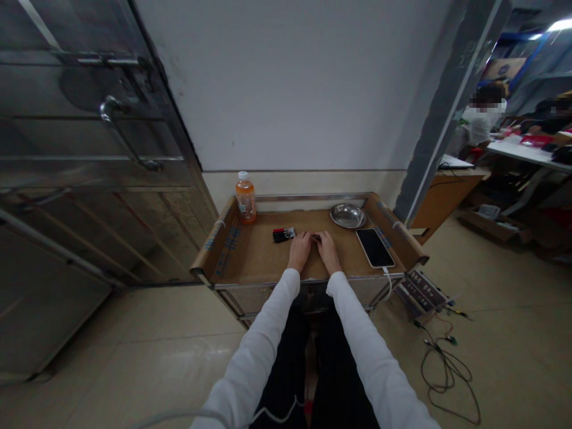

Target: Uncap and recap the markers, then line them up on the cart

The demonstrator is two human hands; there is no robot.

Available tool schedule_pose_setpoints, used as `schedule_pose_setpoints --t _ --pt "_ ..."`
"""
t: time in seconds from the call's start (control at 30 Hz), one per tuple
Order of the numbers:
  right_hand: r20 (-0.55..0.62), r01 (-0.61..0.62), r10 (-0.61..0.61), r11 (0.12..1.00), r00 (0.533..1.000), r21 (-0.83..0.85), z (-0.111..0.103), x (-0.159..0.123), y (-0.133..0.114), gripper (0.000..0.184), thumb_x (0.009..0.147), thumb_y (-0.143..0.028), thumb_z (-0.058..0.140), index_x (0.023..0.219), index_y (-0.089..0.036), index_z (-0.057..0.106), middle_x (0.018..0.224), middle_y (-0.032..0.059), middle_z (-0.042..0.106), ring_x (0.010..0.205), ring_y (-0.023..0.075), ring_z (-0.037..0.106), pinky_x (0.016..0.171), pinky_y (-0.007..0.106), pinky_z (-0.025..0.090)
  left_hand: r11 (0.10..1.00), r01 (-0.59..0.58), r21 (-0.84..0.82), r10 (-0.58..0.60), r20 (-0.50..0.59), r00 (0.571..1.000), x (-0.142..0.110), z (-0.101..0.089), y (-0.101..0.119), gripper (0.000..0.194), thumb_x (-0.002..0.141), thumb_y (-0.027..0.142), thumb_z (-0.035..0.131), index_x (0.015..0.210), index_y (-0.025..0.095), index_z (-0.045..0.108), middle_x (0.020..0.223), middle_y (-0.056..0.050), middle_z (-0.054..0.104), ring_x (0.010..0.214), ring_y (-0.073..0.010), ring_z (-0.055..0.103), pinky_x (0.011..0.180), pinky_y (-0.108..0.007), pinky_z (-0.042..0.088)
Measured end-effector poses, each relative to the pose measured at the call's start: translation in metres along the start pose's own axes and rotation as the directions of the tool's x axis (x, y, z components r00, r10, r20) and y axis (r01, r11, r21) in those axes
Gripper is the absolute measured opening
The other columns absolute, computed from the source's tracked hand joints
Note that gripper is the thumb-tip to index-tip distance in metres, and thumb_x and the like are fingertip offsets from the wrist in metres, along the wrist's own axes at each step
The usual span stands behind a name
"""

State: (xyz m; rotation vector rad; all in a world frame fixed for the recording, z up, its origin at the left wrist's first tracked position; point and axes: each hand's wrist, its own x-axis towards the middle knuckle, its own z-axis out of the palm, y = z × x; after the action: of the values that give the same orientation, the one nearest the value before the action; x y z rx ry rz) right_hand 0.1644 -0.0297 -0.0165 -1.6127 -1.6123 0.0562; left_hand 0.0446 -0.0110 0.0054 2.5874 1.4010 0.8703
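Observation:
Both my hands rest close together on a cardboard-lined metal cart (250, 262). My left hand (300, 249) and my right hand (327, 250) have their fingers curled and meet around a small dark item (315, 237) that I cannot make out clearly. Just left of my left hand lies a bundle of black and red markers (283, 235). White sleeves cover both my arms.
An orange drink bottle (245, 201) stands at the cart's back left. A steel bowl (347, 215) sits at the back right, with a phone (375, 248) on a cable in front of it. A metal door (89, 155) is on the left. Cables (444, 363) lie on the floor. People sit at a table (527, 149) far right.

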Motion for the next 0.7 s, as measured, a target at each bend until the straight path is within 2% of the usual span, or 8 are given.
schedule_pose_setpoints --t 0.17,0.27,0.37,0.5,0.7 --pt "-0.018 -0.012 0.013 0.999 1.000 0.049 -0.0008 -0.0011 0.0009 0.030 0.086 -0.007 0.040 0.103 -0.015 0.063 0.104 0.0103 0.060 0.096 0.0181 0.059 0.089 0.030 0.047 0.998 0.043 -0.052 -0.043 0.016 0.999 0.0004 0.0010 -0.0006 0.017 0.095 0.018 0.039 0.104 0.016 0.054 0.098 -0.009 0.065 0.092 -0.0190 0.062 0.084 -0.031 0.046" --pt "-0.026 -0.020 0.020 0.999 0.999 0.033 -0.0016 -0.0023 0.0005 0.032 0.085 -0.006 0.038 0.104 -0.015 0.063 0.105 0.0104 0.059 0.095 0.0181 0.058 0.088 0.030 0.046 0.997 0.048 -0.059 -0.048 -0.007 0.999 0.0017 0.0029 -0.0029 0.013 0.094 0.018 0.044 0.100 0.016 0.054 0.099 -0.009 0.063 0.096 -0.0195 0.060 0.086 -0.032 0.045" --pt "-0.043 -0.038 0.038 0.999 0.998 -0.015 -0.0027 -0.0035 -0.0006 0.031 0.086 -0.006 0.037 0.103 -0.015 0.062 0.106 0.0102 0.057 0.096 0.0179 0.057 0.088 0.030 0.045 0.995 0.093 0.026 -0.092 -0.042 0.995 0.0026 0.0040 -0.0049 0.010 0.092 0.020 0.048 0.097 0.015 0.056 0.102 -0.011 0.060 0.099 -0.0221 0.057 0.089 -0.036 0.044" --pt "-0.059 -0.071 0.066 0.993 0.996 -0.094 -0.0043 -0.0047 -0.0033 0.028 0.087 -0.007 0.037 0.096 -0.016 0.062 0.100 0.0088 0.055 0.094 0.0175 0.056 0.088 0.028 0.043 0.971 0.181 0.155 -0.172 -0.071 0.983 0.0023 0.0048 -0.0044 0.016 0.091 0.024 0.050 0.101 0.011 0.055 0.106 -0.015 0.058 0.102 -0.0256 0.055 0.089 -0.038 0.043" --pt "-0.054 -0.084 0.076 0.984 0.996 -0.159 -0.0052 -0.0050 -0.0066 0.026 0.086 -0.007 0.039 0.091 -0.016 0.063 0.098 0.0091 0.054 0.092 0.0181 0.053 0.086 0.028 0.041 0.968 0.156 0.195 -0.150 -0.048 0.988 0.0010 0.0045 -0.0012 0.019 0.092 0.025 0.048 0.102 0.011 0.055 0.106 -0.015 0.058 0.103 -0.0267 0.054 0.091 -0.038 0.042"
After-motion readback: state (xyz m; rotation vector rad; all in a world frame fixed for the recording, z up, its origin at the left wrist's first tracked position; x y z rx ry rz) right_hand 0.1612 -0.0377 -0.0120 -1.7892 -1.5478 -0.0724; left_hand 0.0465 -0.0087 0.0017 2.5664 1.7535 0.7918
